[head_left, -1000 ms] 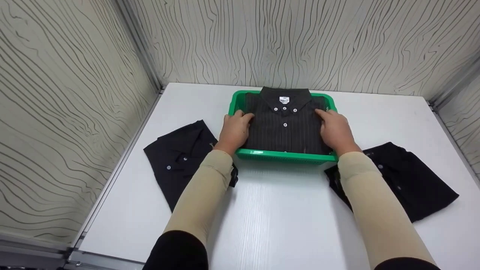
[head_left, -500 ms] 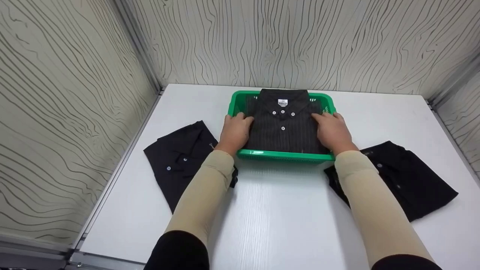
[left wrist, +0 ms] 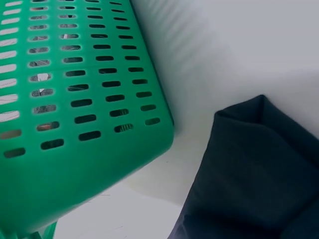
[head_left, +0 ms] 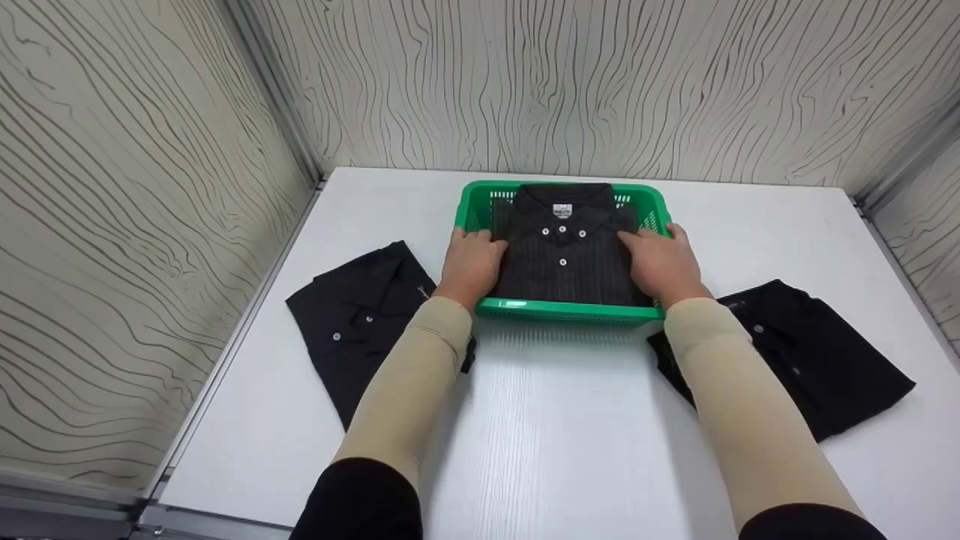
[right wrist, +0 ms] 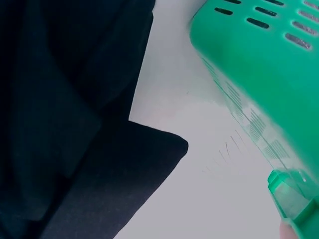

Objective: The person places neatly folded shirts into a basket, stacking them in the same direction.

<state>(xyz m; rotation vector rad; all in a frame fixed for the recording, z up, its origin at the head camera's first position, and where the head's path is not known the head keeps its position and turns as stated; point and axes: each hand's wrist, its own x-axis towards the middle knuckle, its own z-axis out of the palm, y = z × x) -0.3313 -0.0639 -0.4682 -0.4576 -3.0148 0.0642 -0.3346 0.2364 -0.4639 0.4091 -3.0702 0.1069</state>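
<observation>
A folded dark striped button-down shirt (head_left: pixel 562 281) lies inside a green perforated plastic basket (head_left: pixel 570 310), with its collar at the far end. My left hand (head_left: pixel 470 262) grips the basket's left side, its thumb inside at the shirt's edge. On the opposite side my right hand (head_left: pixel 664 262) holds the rim, its thumb reaching in onto the shirt. A fingertip (right wrist: pixel 287 231) shows outside the basket at the lower right of the right wrist view. Most of the outer fingers are hidden by the basket walls.
Left of the basket lies a folded black shirt (head_left: pixel 352 322), partly under my left forearm in this view. Another folded black shirt (head_left: pixel 825 360) lies to the right, near my right forearm. The white table (head_left: pixel 555 435) ends at a patterned wall (head_left: pixel 570 90) behind the basket.
The striped shirt has shifted slightly toward me and settled lower in the basket, so its collar no longer overlaps the far rim. My right hand has moved slightly left.
</observation>
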